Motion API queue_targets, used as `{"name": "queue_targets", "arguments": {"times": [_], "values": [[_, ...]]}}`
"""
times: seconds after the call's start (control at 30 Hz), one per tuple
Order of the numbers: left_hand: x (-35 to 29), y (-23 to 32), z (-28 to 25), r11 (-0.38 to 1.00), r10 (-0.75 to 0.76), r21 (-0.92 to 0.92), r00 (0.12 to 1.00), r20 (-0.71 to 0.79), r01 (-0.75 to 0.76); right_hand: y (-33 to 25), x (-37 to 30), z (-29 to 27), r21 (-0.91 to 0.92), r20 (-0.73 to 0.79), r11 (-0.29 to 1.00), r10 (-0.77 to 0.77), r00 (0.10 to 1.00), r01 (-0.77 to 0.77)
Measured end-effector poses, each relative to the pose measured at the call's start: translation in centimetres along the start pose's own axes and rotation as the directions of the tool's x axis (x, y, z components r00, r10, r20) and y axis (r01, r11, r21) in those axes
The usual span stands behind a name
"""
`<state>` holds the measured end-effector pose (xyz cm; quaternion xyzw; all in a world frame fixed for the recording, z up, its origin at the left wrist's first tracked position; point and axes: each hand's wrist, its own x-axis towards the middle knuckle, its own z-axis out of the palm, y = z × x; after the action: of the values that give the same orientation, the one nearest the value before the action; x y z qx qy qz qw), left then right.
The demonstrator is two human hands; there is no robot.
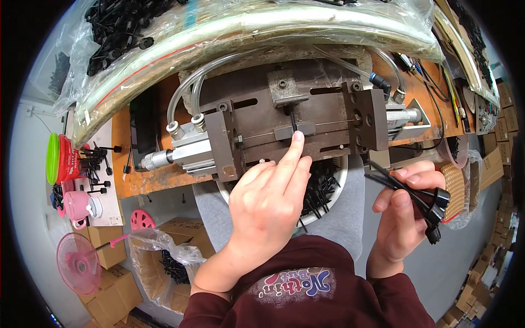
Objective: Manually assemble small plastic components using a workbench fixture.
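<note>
My left hand (pixel 262 210) reaches over the dark metal clamping fixture (pixel 322 90), index finger stretched forward and nothing gripped. That fingertip touches the near end of a thin black rod (pixel 292 119), which lies in the middle of the fixture below a small metal block (pixel 283 86). The rod's far end is hidden by this block. Off to the right, my right hand (pixel 399 229) is closed round several black plastic pieces (pixel 421 205) with thin stems and wider round heads. Their stems point toward the fixture, the heads toward my right.
Air cylinders (pixel 194 156) with clear hoses flank the fixture on the orange bench (pixel 136 183). Below it, a white tub (pixel 343 177) holds many black pieces. Plastic-wrapped material (pixel 257 24) arches behind. At left are a pink fan (pixel 79 262) and a lined carton (pixel 147 273).
</note>
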<state>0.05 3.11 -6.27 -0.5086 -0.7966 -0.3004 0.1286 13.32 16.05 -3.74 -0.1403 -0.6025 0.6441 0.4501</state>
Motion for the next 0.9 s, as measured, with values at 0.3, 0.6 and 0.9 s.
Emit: {"name": "queue_targets", "arguments": {"times": [0.3,0.6,0.9], "values": [[-0.5,1.0,-1.9,0.787,-0.146,-0.596,0.987,0.067,0.158,0.7,-0.4,-0.6,-0.592,0.434,0.582,-0.352,0.829,0.557],[-0.6,1.6,-4.0,0.731,-0.039,-0.680,0.998,0.046,0.059,2.1,0.3,0.5,-0.500,0.598,0.488,-0.403,0.693,0.715],[-1.4,-0.2,0.3,0.996,0.029,-0.078,0.995,-0.092,-0.036,3.4,0.1,0.1,-0.595,0.418,0.556,-0.403,0.814,0.581]]}}
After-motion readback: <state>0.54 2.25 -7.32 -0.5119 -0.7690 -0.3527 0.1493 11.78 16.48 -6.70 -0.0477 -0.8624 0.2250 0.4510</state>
